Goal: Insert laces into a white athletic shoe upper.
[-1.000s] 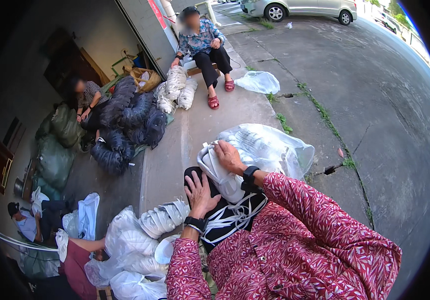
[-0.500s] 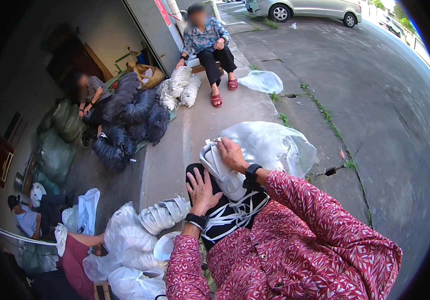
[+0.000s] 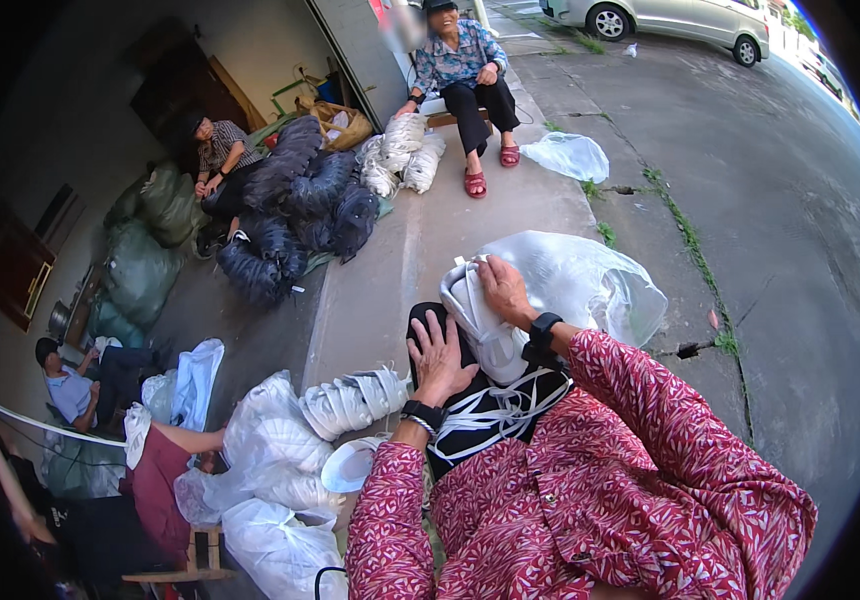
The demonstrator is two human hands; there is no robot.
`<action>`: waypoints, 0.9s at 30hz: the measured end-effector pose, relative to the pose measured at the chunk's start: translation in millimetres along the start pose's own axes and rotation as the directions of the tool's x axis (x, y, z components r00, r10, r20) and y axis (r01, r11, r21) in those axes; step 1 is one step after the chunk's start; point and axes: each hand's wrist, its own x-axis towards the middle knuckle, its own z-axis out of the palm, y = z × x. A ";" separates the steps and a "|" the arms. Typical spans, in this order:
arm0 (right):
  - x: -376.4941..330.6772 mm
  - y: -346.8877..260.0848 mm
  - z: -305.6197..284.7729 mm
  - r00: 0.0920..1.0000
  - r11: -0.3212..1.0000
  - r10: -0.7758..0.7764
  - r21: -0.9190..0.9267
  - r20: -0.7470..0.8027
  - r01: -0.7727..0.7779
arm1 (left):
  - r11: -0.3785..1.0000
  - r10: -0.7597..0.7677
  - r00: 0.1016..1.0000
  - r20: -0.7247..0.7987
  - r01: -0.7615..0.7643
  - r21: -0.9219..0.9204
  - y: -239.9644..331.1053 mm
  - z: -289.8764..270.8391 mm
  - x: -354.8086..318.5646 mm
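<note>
On my lap rests a white shoe upper [image 3: 470, 302], its toe end pointing away from me. My right hand [image 3: 506, 291] grips its far right side, fingers curled over the edge. Flat on my black-covered thigh [image 3: 424, 316], just left of the upper, lies my left hand [image 3: 442, 358] with its fingers spread and nothing in them. Loose white laces [image 3: 498, 405] trail from the upper across the black cloth towards me. Beyond my right hand a clear plastic bag [image 3: 590, 285] lies on the ground, touching or close behind the upper.
A bundle of nested white uppers [image 3: 355, 400] and stuffed clear bags [image 3: 275, 450] stand at my left. Farther off are black bundles [image 3: 300, 190], white bundles [image 3: 403, 150] and green sacks [image 3: 145, 270]. Several people sit around; a silver van [image 3: 665, 22] is parked at far right.
The view has swung a little left, so everything sits farther right in it. Both hands keep nearly the same hold and place. More of a neighbour's arm shows at lower left.
</note>
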 end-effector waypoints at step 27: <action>36.7 -3.5 -30.3 0.861 0.800 0.315 0.377 0.399 -0.467 | 0.879 0.375 0.906 -0.195 -0.414 -0.235 33.6 -3.4 -46.3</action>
